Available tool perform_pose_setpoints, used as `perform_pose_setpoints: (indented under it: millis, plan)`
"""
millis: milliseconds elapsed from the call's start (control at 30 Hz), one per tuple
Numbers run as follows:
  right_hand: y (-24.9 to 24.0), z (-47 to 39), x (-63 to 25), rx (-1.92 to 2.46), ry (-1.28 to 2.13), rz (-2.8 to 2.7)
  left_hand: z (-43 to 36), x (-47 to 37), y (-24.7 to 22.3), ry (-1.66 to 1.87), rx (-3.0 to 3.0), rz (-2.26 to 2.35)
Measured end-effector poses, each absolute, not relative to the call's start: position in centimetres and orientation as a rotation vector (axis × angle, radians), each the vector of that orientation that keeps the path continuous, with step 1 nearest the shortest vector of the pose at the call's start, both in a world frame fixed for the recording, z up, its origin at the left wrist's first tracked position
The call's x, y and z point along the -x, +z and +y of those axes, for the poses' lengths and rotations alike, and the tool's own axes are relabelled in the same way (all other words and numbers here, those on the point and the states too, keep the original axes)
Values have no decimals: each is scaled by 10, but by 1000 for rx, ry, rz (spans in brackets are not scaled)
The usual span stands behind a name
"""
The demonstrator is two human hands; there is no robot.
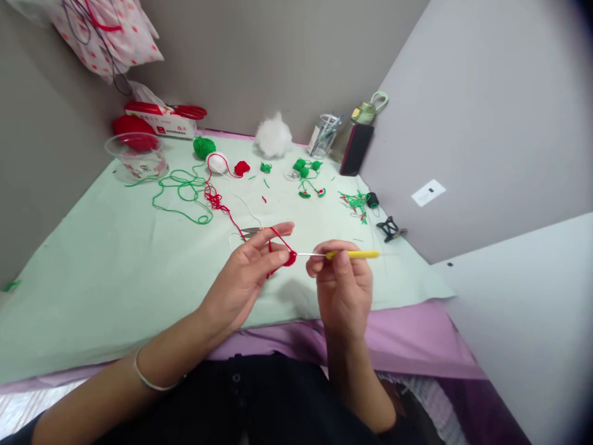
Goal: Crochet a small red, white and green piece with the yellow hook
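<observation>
Between thumb and fingers, my left hand (243, 272) pinches a small red crochet piece (290, 258). Red yarn (234, 221) runs over its raised index finger and back to a loose tangle on the table. My right hand (345, 287) is closed on the yellow handle of a crochet hook (359, 254). The hook's thin metal shaft points left, and its tip meets the red piece. Scissors (252, 232) lie on the table behind my left fingers, partly hidden by them.
On the pale green cloth (115, 266) are green yarn (183, 191), a white ball (217, 162), a plastic tub (139, 162), white stuffing (273, 136), small green pieces (303, 168), a pen cup (323, 137), a phone (356, 150) and yarn scraps (356, 201). Walls stand behind and at right.
</observation>
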State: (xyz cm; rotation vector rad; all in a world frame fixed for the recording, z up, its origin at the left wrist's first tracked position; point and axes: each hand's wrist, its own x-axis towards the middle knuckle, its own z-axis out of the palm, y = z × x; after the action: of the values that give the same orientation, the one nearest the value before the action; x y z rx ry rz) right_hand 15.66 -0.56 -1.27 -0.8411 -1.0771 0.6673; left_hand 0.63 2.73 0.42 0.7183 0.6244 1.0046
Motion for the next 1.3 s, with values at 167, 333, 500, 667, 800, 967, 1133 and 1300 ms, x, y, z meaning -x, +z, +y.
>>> perform_pose_setpoints:
  millis: [167, 333, 500, 667, 800, 967, 1133, 1300]
  plan:
    - [-20, -9, -147, 1044, 131, -1412, 20, -11, -3, 1085, -886, 619]
    - [-22, -9, -146, 978, 54, -1351, 18, -12, 4, 964, -761, 564]
    - [-14, -4, -155, 879, 632, -1122, 21, -9, 13, 902, -709, 571]
    - [-9, -5, -158, 843, 745, -1101, 24, -3, 12, 899, -775, 602]
    - [-7, -14, -157, 879, 612, -1215, 25, 0, 12, 930, -860, 641]
    - [-10, -20, -156, 932, 249, -1456, 23, -1, 12, 952, -915, 630]
    - [-10, -20, -155, 940, 175, -1489, 25, -1, 9, 970, -927, 639]
    - [-9, -19, -155, 909, 245, -1417, 25, -2, 7, 987, -938, 628]
